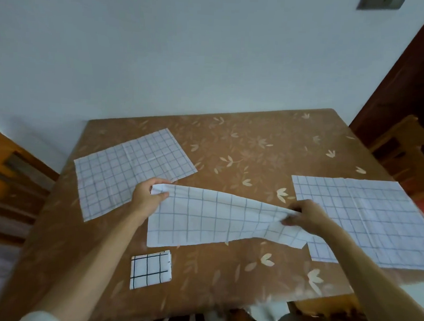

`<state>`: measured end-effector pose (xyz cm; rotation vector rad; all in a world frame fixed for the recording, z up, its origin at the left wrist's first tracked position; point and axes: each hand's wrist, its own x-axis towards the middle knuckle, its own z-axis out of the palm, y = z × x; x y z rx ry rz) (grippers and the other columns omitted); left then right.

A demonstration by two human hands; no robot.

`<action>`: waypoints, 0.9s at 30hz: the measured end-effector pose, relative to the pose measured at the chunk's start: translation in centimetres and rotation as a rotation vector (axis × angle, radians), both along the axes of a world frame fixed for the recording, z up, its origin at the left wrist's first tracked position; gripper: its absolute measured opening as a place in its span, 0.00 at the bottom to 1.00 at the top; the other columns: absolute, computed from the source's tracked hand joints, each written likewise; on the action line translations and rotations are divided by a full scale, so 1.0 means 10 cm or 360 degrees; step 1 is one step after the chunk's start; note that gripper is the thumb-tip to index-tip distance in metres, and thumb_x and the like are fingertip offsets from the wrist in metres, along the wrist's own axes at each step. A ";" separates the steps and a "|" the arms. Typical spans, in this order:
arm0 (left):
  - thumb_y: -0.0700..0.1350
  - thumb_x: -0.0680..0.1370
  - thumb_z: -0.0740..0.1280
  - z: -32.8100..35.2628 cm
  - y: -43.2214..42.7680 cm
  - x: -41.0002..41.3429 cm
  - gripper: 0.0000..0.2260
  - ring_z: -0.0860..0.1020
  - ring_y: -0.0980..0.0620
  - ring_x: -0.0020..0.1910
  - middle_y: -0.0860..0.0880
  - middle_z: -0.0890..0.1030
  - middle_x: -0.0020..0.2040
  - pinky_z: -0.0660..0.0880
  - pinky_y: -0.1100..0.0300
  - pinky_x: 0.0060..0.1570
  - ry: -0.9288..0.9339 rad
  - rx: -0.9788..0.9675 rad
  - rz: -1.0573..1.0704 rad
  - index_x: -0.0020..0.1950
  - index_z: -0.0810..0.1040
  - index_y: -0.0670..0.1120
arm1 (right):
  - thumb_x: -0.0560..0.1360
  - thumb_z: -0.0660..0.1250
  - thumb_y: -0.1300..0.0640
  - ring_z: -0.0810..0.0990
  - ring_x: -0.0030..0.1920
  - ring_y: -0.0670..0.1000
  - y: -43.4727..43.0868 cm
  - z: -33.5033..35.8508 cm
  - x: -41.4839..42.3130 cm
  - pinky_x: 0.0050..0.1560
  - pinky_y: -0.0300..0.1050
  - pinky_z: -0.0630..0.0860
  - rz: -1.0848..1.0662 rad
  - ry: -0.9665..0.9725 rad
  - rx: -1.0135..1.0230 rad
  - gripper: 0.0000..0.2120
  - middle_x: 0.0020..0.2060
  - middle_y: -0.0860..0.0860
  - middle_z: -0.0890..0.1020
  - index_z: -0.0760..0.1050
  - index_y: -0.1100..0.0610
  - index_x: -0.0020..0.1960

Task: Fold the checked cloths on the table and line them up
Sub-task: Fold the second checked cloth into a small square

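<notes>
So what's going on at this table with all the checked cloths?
A person is folding checked cloths on a brown leaf-patterned table. The left hand and the right hand each pinch an end of the middle cloth, holding it stretched between them with its lower edge hanging down. One small folded cloth with bolder black lines already lies near the front edge. Two more cloths lie flat and unfolded, one far left and one right.
</notes>
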<state>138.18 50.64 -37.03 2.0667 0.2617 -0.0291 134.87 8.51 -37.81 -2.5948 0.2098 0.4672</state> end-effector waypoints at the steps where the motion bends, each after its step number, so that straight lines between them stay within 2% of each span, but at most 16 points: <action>1: 0.33 0.74 0.73 -0.02 -0.01 0.04 0.12 0.78 0.51 0.49 0.49 0.81 0.50 0.75 0.59 0.47 0.0009 -0.0007 0.0029 0.54 0.82 0.46 | 0.66 0.79 0.52 0.73 0.33 0.50 -0.02 -0.02 0.10 0.32 0.43 0.65 -0.0013 0.0000 -0.0024 0.15 0.32 0.53 0.77 0.79 0.62 0.40; 4: 0.36 0.74 0.74 -0.04 -0.06 0.13 0.12 0.79 0.51 0.51 0.50 0.81 0.53 0.78 0.54 0.51 0.0000 -0.0004 0.0130 0.56 0.82 0.48 | 0.64 0.80 0.50 0.76 0.36 0.48 -0.10 -0.10 0.36 0.34 0.40 0.69 0.0064 0.0191 -0.0147 0.15 0.37 0.51 0.80 0.79 0.57 0.42; 5: 0.37 0.75 0.74 -0.04 -0.10 0.15 0.12 0.79 0.52 0.51 0.51 0.81 0.53 0.78 0.55 0.51 -0.0006 0.0000 0.0137 0.56 0.81 0.47 | 0.63 0.81 0.49 0.78 0.40 0.48 -0.11 -0.13 0.42 0.38 0.40 0.73 0.0185 0.0283 -0.0230 0.16 0.42 0.50 0.82 0.80 0.54 0.44; 7: 0.39 0.75 0.74 -0.02 -0.22 0.23 0.10 0.80 0.56 0.48 0.51 0.82 0.52 0.78 0.56 0.48 -0.0008 0.0014 0.0092 0.56 0.82 0.47 | 0.61 0.81 0.45 0.79 0.51 0.48 -0.06 -0.18 0.53 0.51 0.42 0.76 0.0401 0.0385 -0.0317 0.25 0.51 0.45 0.81 0.79 0.50 0.55; 9: 0.42 0.76 0.74 0.03 -0.39 0.33 0.07 0.82 0.53 0.45 0.50 0.84 0.47 0.80 0.52 0.45 -0.0021 0.0042 0.0002 0.53 0.83 0.48 | 0.62 0.80 0.44 0.78 0.56 0.47 0.10 -0.20 0.66 0.57 0.42 0.74 0.0470 0.0262 -0.0100 0.30 0.54 0.41 0.78 0.76 0.48 0.61; 11: 0.46 0.76 0.73 0.06 -0.58 0.43 0.02 0.81 0.49 0.41 0.50 0.84 0.43 0.78 0.50 0.44 -0.0045 0.0113 -0.0115 0.48 0.83 0.49 | 0.65 0.78 0.43 0.79 0.55 0.46 0.32 -0.14 0.79 0.58 0.44 0.75 0.0538 0.0136 0.0198 0.27 0.54 0.40 0.80 0.75 0.46 0.61; 13: 0.47 0.77 0.73 0.11 -0.78 0.49 0.01 0.80 0.55 0.41 0.54 0.83 0.42 0.74 0.55 0.45 -0.0024 0.0183 -0.0285 0.47 0.82 0.52 | 0.69 0.73 0.38 0.80 0.52 0.44 0.56 -0.03 0.90 0.57 0.46 0.76 0.0622 0.0125 0.0398 0.20 0.49 0.41 0.82 0.77 0.44 0.57; 15: 0.45 0.78 0.72 0.15 -0.95 0.55 0.04 0.81 0.59 0.49 0.58 0.84 0.47 0.76 0.56 0.52 -0.0025 0.0232 -0.0405 0.49 0.84 0.53 | 0.75 0.66 0.37 0.79 0.39 0.42 0.77 0.16 0.95 0.47 0.43 0.75 0.0684 0.0198 0.0663 0.12 0.36 0.42 0.81 0.80 0.44 0.42; 17: 0.41 0.78 0.71 0.20 -1.09 0.57 0.07 0.80 0.60 0.53 0.57 0.85 0.51 0.76 0.61 0.55 -0.0094 0.0211 -0.0447 0.49 0.86 0.52 | 0.80 0.58 0.40 0.78 0.34 0.40 0.89 0.24 1.02 0.44 0.40 0.74 0.0625 0.0354 0.1078 0.21 0.30 0.42 0.80 0.80 0.45 0.34; 18: 0.39 0.78 0.71 0.23 -1.14 0.57 0.08 0.79 0.60 0.55 0.56 0.84 0.53 0.74 0.68 0.55 -0.0166 0.0222 -0.0449 0.49 0.86 0.51 | 0.82 0.56 0.43 0.80 0.36 0.42 0.91 0.22 1.09 0.45 0.41 0.77 0.0555 0.0397 0.1199 0.23 0.31 0.43 0.82 0.82 0.47 0.37; 20: 0.38 0.77 0.72 0.29 -1.22 0.56 0.08 0.75 0.61 0.60 0.53 0.78 0.60 0.68 0.77 0.54 -0.0305 0.0311 -0.0438 0.49 0.87 0.50 | 0.83 0.59 0.49 0.83 0.42 0.50 0.92 0.17 1.23 0.49 0.47 0.81 0.0463 0.0382 0.1325 0.15 0.38 0.49 0.84 0.81 0.56 0.55; 21: 0.38 0.77 0.72 0.32 -1.23 0.55 0.08 0.73 0.60 0.63 0.53 0.75 0.62 0.68 0.76 0.56 -0.0323 0.0307 -0.0442 0.49 0.87 0.51 | 0.81 0.63 0.54 0.83 0.45 0.51 0.93 0.15 1.27 0.51 0.50 0.82 0.0472 0.0354 0.1337 0.11 0.42 0.49 0.84 0.77 0.56 0.61; 22: 0.38 0.77 0.72 0.34 -1.24 0.55 0.09 0.72 0.60 0.65 0.54 0.74 0.62 0.70 0.71 0.59 -0.0304 0.0247 -0.0453 0.48 0.87 0.52 | 0.79 0.67 0.58 0.83 0.50 0.52 0.93 0.13 1.31 0.55 0.50 0.81 0.0563 0.0284 0.1295 0.14 0.47 0.47 0.83 0.74 0.53 0.63; 24: 0.35 0.77 0.71 0.40 -1.23 0.54 0.14 0.72 0.60 0.66 0.56 0.76 0.63 0.73 0.59 0.64 -0.0206 0.0110 -0.0497 0.46 0.87 0.55 | 0.77 0.67 0.64 0.78 0.58 0.50 0.95 0.15 1.33 0.55 0.37 0.77 0.0723 0.0223 0.1280 0.20 0.54 0.42 0.77 0.68 0.46 0.62; 25: 0.33 0.77 0.69 0.43 -1.22 0.54 0.17 0.73 0.60 0.67 0.57 0.78 0.63 0.72 0.55 0.66 -0.0162 0.0044 -0.0520 0.45 0.87 0.56 | 0.77 0.67 0.66 0.76 0.59 0.48 0.99 0.18 1.32 0.52 0.32 0.75 0.0768 0.0227 0.1314 0.22 0.55 0.41 0.75 0.65 0.46 0.63; 27: 0.26 0.76 0.65 0.51 -1.22 0.50 0.21 0.73 0.59 0.69 0.57 0.80 0.64 0.70 0.53 0.70 -0.0097 -0.0194 -0.0578 0.43 0.87 0.51 | 0.75 0.70 0.67 0.77 0.60 0.48 1.07 0.18 1.35 0.54 0.35 0.76 0.0960 0.0265 0.1392 0.28 0.58 0.43 0.77 0.65 0.51 0.69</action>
